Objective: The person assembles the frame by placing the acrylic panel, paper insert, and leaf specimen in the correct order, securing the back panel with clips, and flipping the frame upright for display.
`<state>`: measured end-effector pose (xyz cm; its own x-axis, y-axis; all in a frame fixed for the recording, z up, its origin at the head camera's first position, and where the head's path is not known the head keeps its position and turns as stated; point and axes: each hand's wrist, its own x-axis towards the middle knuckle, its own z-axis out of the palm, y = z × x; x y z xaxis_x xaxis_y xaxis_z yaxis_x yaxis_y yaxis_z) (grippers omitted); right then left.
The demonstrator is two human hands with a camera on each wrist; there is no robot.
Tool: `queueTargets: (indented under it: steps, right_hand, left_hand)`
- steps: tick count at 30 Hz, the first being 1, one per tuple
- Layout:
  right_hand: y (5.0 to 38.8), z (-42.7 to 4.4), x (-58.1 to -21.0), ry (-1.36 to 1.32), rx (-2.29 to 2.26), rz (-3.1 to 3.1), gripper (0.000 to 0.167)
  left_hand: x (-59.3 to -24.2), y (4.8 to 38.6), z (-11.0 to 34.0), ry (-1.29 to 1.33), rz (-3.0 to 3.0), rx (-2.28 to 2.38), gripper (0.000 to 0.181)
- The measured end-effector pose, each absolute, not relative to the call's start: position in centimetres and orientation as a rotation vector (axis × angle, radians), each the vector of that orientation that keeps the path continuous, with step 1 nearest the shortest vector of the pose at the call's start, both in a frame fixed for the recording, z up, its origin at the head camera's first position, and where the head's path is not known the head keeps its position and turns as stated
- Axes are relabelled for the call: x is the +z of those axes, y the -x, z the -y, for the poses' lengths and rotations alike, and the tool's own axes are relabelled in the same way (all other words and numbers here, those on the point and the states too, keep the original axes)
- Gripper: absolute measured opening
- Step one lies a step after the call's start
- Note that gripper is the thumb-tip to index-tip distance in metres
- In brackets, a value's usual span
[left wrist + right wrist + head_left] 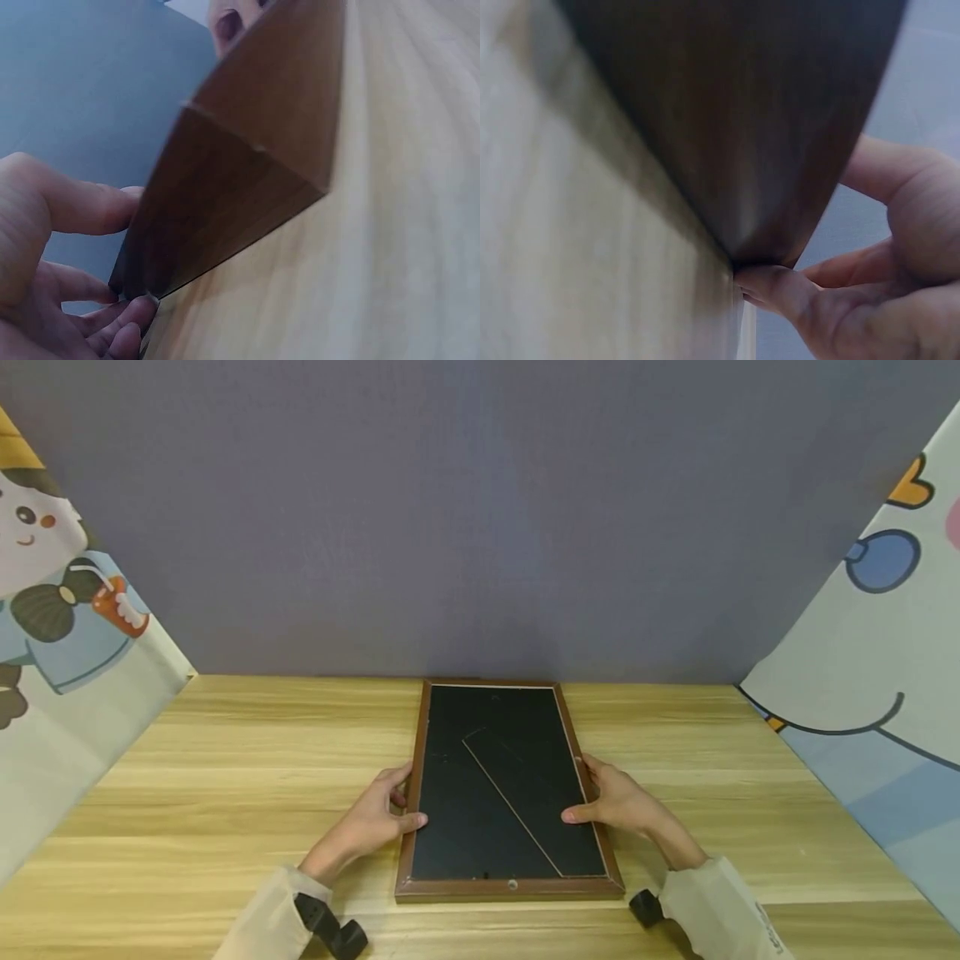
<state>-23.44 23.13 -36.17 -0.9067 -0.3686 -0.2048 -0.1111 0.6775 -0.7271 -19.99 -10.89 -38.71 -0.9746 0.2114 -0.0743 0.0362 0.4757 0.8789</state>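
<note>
A flat rectangular frame (510, 888) with brown edges and a black panel (517, 777) lies on the wooden table, its long sides pointing away from me. Thin pale lines cross the panel. My left hand (378, 814) grips the frame's left side, thumb over the top edge and fingers at the outer side. On the opposite side my right hand (618, 797) holds the frame the same way, its thumb on the black panel. Both wrist views show the frame's brown side wall (225, 195) close up, with fingertips at its lower edge.
The wooden table (247, 777) extends to both sides of the frame. A grey upright panel (480, 527) stands at the back, close to the frame's far end. Cartoon-printed panels stand at the left (67, 610) and right (862, 652).
</note>
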Motion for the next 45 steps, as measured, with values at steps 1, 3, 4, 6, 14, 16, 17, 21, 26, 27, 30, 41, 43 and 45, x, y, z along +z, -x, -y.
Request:
queueTargets:
  steps: [1, 3, 4, 6, 14, 16, 17, 21, 26, 27, 30, 41, 43, 45]
  right_hand:
    - [23.4, -23.2, -36.2, 0.381, -1.083, -2.556, 0.108]
    - [23.4, -23.2, -36.2, 0.389, -1.095, -2.550, 0.109]
    - [23.4, -23.2, -36.2, 0.390, -1.104, -2.546, 0.109]
    - [23.5, -23.3, -36.2, 0.396, -1.108, -2.544, 0.109]
    - [23.3, -23.4, -36.1, 0.410, -1.109, -2.546, 0.109]
    - [23.3, -23.4, -36.1, 0.400, -1.117, -2.542, 0.109]
    - [23.3, -23.4, -36.1, 0.401, -1.118, -2.541, 0.109]
    - [23.2, -23.3, -36.1, 0.380, -1.123, -2.537, 0.109]
    - [23.1, -23.3, -36.0, 0.369, -1.124, -2.529, 0.109]
    - [23.1, -23.3, -36.1, 0.371, -1.124, -2.528, 0.109]
    - [23.1, -23.4, -36.1, 0.380, -1.122, -2.529, 0.108]
    - [23.1, -23.4, -36.3, 0.375, -1.125, -2.512, 0.109]
    - [23.1, -23.4, -36.2, 0.381, -1.118, -2.518, 0.109]
    - [23.1, -23.4, -36.1, 0.375, -1.113, -2.526, 0.109]
  left_hand:
    - [-38.7, 20.0, 10.9, -0.223, -2.538, 1.515, 0.079]
    - [-38.7, 20.1, 11.1, -0.230, -2.524, 1.524, 0.080]
    - [-38.8, 20.1, 11.2, -0.235, -2.509, 1.532, 0.080]
    - [-38.7, 20.2, 11.4, -0.237, -2.474, 1.552, 0.081]
    - [-38.7, 21.8, 11.7, -0.239, -2.434, 1.577, 0.070]
    - [-38.7, 22.6, 11.5, -0.238, -2.466, 1.562, 0.070]
    - [-38.7, 22.9, 11.4, -0.235, -2.482, 1.560, 0.071]
    - [-38.9, 24.5, 11.0, -0.215, -2.558, 1.538, 0.071]
    - [-38.9, 26.1, 10.7, -0.212, -2.673, 1.494, 0.068]
    - [-38.9, 26.4, 10.7, -0.210, -2.686, 1.484, 0.068]
    - [-38.8, 27.2, 10.5, -0.239, -2.721, 1.435, 0.067]
    - [-39.1, 29.5, 10.1, -0.335, -2.771, 1.271, 0.066]
    - [-39.0, 29.7, 10.0, -0.296, -2.743, 1.292, 0.067]
    - [-38.8, 29.9, 9.8, -0.287, -2.730, 1.313, 0.066]
